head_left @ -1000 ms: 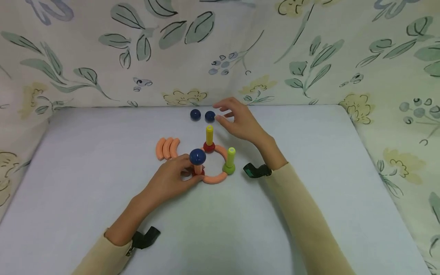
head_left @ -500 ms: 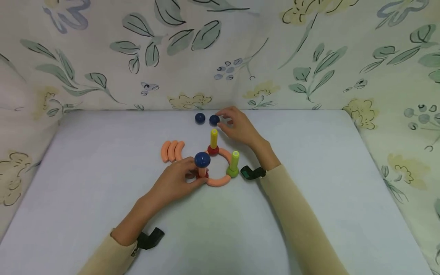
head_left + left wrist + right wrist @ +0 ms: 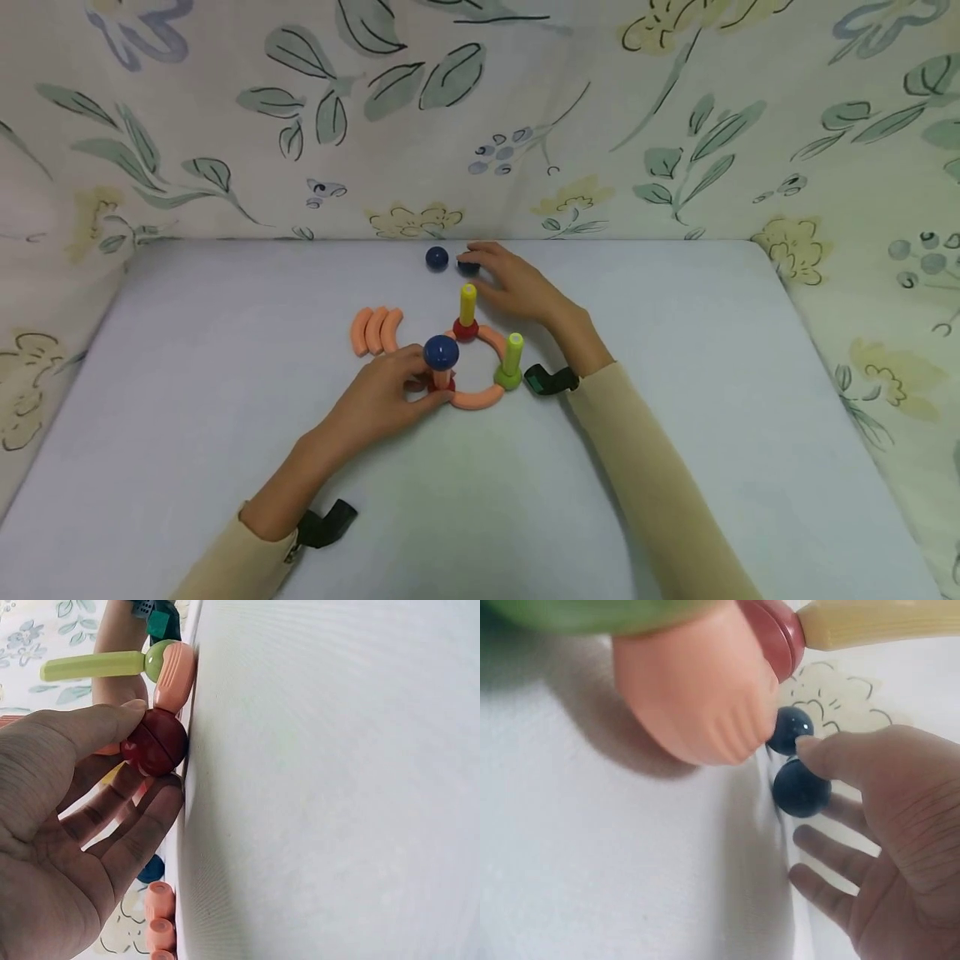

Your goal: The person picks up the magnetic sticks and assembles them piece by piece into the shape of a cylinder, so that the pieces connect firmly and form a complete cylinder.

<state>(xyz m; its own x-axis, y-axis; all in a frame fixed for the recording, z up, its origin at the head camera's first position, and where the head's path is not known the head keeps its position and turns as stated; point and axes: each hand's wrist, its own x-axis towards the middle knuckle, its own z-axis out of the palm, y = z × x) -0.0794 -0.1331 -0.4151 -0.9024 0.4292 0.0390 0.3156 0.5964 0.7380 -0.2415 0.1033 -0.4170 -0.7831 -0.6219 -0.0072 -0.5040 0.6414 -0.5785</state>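
My left hand (image 3: 386,392) holds the red ball joint (image 3: 156,742) at the foot of a post, thumb on one side and fingers on the other. A blue ball (image 3: 441,352) tops that post. At the table's back edge my right hand (image 3: 517,287) curls its thumb and forefinger around another blue ball (image 3: 801,789), partly hidden by the fingers in the head view. A second loose blue ball (image 3: 437,258) sits beside it. Curved orange pieces (image 3: 477,400) join the red joint to a green ball joint (image 3: 508,377) and a second red joint (image 3: 466,330) in a ring.
A yellow post (image 3: 468,305) and a light green post (image 3: 513,354) stand upright on the ring, close to the right forearm. Several loose curved orange pieces (image 3: 377,331) lie left of it. Floral fabric (image 3: 300,125) rises behind the white table (image 3: 225,333).
The right hand's fingers have moved left over the right-hand loose blue ball and now cover part of it. The left hand keeps its hold on the red joint. The head view has shifted slightly.
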